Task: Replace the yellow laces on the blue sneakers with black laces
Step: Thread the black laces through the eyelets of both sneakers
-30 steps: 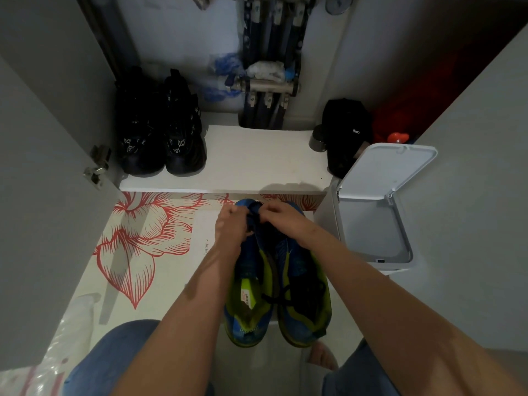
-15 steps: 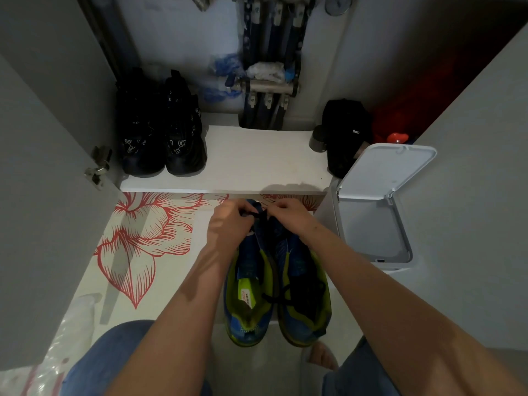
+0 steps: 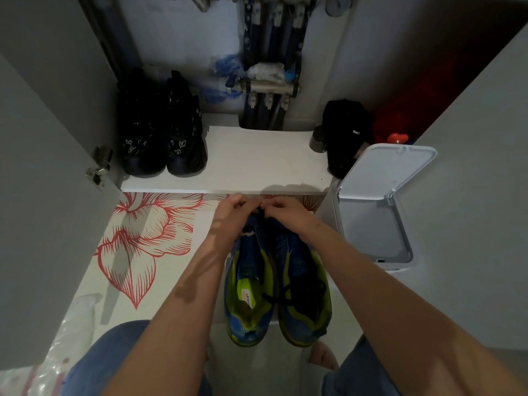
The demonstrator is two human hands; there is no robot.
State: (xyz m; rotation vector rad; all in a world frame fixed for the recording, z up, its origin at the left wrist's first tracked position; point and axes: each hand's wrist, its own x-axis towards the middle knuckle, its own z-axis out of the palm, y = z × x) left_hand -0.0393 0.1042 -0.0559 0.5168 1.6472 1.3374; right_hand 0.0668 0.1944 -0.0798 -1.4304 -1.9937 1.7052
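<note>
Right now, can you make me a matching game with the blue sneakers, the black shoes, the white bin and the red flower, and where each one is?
Things: 1 blue sneakers; 2 black shoes; 3 white bin; 4 red flower.
Places: A on the white shelf, left side; B printed on the floor, left of the sneakers; C mid-floor, toes toward the shelf; D right of the sneakers, lid up.
Pairs: 1-C; 2-A; 3-D; 4-B.

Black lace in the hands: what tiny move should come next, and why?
Probably thread it up to the next eyelets. The left hand and right hand pinch the black lace at the toe end of the left sneaker, which looks unlaced higher up; the right sneaker already holds black lacing.
</note>
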